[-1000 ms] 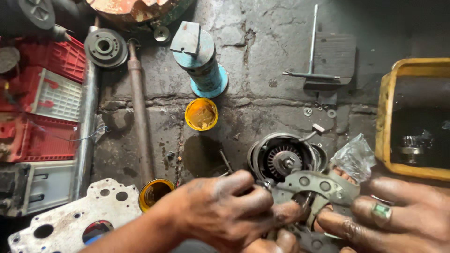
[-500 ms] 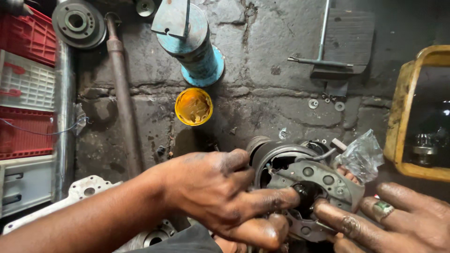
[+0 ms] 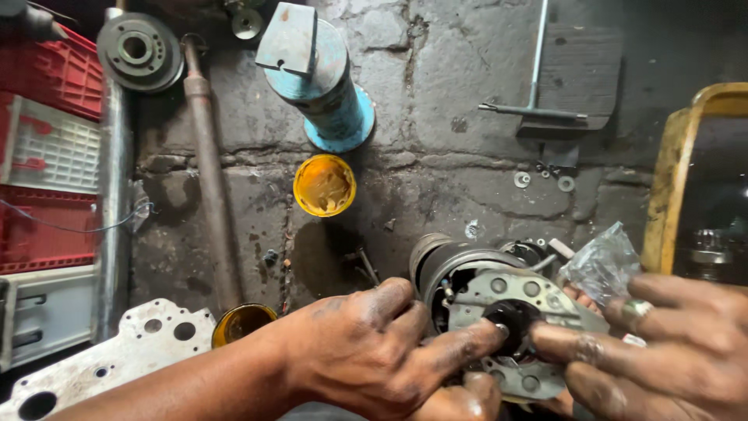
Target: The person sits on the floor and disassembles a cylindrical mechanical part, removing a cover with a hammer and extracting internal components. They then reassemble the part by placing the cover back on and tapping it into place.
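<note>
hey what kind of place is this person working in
Probably a mechanic's repair workshop. Greasy hands fit a metal plate onto a round motor housing on a stained concrete floor, with a pulley and steel shaft lying nearby.

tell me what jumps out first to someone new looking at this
Two greasy hands, left hand and right hand, meet at bottom right on a round metal part with a holed plate. Above them, mid-floor, sits an open yellow grease tin, with a blue cylinder lying behind it.
</note>
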